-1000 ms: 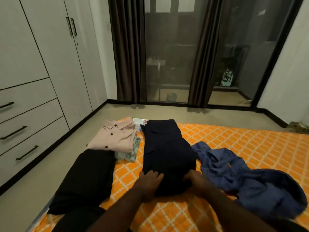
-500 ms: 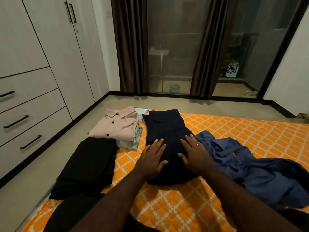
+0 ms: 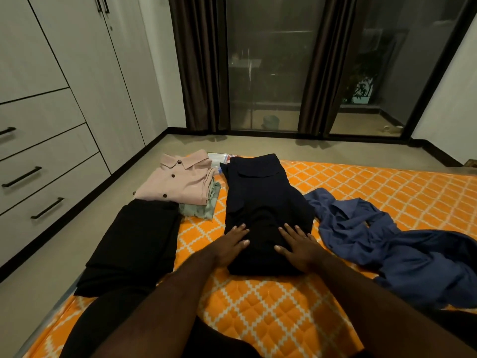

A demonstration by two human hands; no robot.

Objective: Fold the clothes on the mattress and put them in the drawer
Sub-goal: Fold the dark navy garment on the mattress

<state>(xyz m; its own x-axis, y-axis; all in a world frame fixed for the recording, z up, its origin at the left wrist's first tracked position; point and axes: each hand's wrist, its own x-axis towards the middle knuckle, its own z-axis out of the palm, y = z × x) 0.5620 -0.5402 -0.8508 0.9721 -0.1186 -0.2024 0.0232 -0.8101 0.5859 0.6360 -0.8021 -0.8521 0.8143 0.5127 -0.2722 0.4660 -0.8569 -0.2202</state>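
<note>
1. Both our hands lie flat, fingers straight and spread, on the near end of the folded navy trousers (image 3: 260,197). The left hand (image 3: 229,245) presses the near left part and the right hand (image 3: 296,246) the near right part; neither grips anything.
2. The trousers lie lengthwise on the orange mattress (image 3: 374,182), left of its middle, their far end near the far edge.
3. Bare mattress shows at our near edge and across the far right part.
4. A strip of floor (image 3: 46,275) runs between the mattress's left edge and the closed drawers (image 3: 51,177).
5. Along the left edge lies a folded black garment (image 3: 134,241), apart from the trousers.
6. At the far left corner a folded pink shirt (image 3: 178,184) sits on a green garment (image 3: 210,205), just beside the trousers.
7. A crumpled blue garment (image 3: 387,244) spreads to the right, touching the trousers' right side.
</note>
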